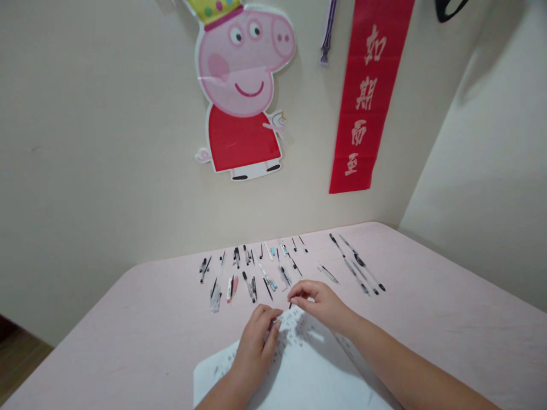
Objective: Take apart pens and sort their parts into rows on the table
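Note:
My right hand [314, 299] pinches a thin dark stick [291, 305] between thumb and fingers, above the far edge of a white sheet [325, 376]. Beside it, my left hand [261, 336] is closed, its fingertips near the top of the sheet; what they hold, if anything, I cannot make out. Many small dark marks or bits [294, 327] are spread over the sheet's upper part, too small to name. Just beyond the hands lie pen parts in small groups, among them a dark rod [268, 289] and a clear pen barrel [284, 275].
Several whole pens [361, 270] lie at the right back of the pink-covered table [448, 341]. More pen parts [205, 270] sit in rows further left. The wall behind carries a pig cutout [245, 136] and a red banner [363, 108].

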`<control>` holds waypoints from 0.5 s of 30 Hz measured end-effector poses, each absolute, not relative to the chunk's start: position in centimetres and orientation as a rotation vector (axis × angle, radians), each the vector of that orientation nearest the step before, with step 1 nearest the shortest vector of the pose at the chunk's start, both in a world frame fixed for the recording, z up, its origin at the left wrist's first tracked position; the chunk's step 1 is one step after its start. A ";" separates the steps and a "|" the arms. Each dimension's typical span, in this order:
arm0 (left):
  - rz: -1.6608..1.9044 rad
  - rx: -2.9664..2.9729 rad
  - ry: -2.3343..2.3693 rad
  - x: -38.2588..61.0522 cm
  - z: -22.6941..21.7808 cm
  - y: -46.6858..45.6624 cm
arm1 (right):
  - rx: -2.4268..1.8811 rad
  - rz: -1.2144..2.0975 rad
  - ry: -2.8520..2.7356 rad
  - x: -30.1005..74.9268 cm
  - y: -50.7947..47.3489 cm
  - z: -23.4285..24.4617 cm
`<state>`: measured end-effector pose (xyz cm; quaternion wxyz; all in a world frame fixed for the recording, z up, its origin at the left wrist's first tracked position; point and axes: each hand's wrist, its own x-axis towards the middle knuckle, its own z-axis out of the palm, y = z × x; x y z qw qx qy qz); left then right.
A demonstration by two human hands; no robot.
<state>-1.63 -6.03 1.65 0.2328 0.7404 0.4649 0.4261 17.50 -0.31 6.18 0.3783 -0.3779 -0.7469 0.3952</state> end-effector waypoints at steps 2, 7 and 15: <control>1.171 2.037 1.274 -1.7 1.5 -6.0 | -0.962 1.071 -1.888 17.1 -0.9 6.2; 1.173 2.045 1.258 -1.7 1.4 -5.9 | -0.946 1.075 -1.912 16.6 -1.3 6.0; 1.156 2.031 1.225 -1.6 1.7 -6.1 | -0.873 1.047 -1.932 16.0 -1.5 5.1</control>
